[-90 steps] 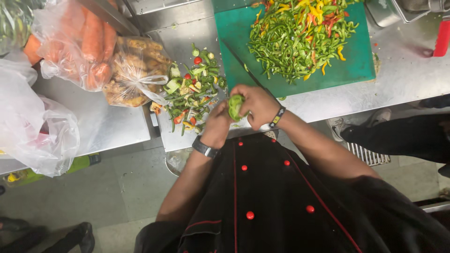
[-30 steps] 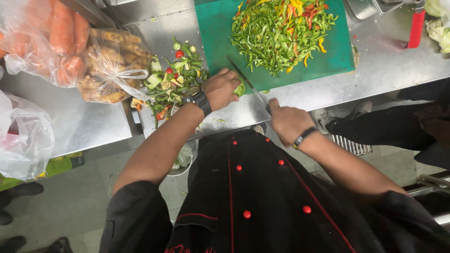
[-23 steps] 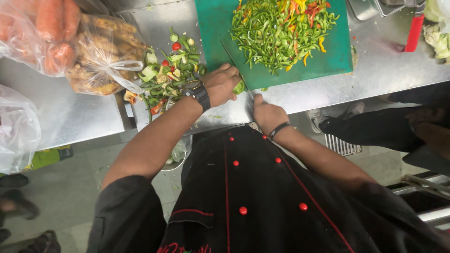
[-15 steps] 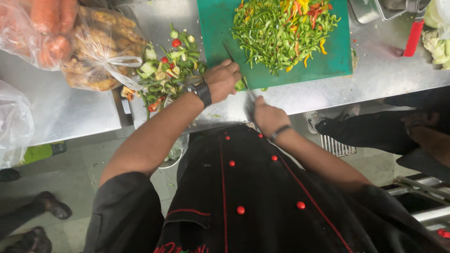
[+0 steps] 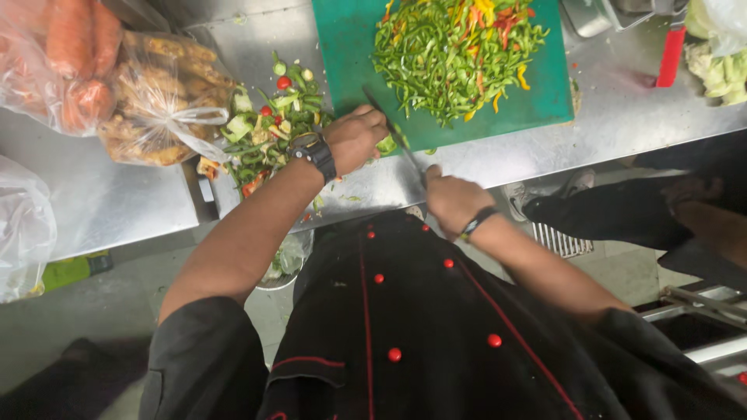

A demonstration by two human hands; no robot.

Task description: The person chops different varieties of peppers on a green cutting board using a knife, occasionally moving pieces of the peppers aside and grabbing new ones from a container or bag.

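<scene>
Green pepper piece point(image 5: 387, 145) at the near edge of the green cutting board point(image 5: 545, 93), mostly hidden under the left hand point(image 5: 354, 140). Left hand curled over it, fingers bent and pressing the piece down, black watch point(image 5: 315, 153) on the wrist. Right hand point(image 5: 451, 201) closed in a fist around the handle of a knife point(image 5: 393, 132), blade lying slanted across the board edge just beside the left fingers. Farther up on the board, a big heap of pepper strips point(image 5: 455, 54), green with some yellow and red. Left of the board, on the steel counter point(image 5: 101, 202), a pile of vegetable scraps point(image 5: 268, 132). Beyond it, a clear bag of ginger point(image 5: 159, 109) and a bag of carrots point(image 5: 66, 62). Far right, a red bottle point(image 5: 671, 56).
</scene>
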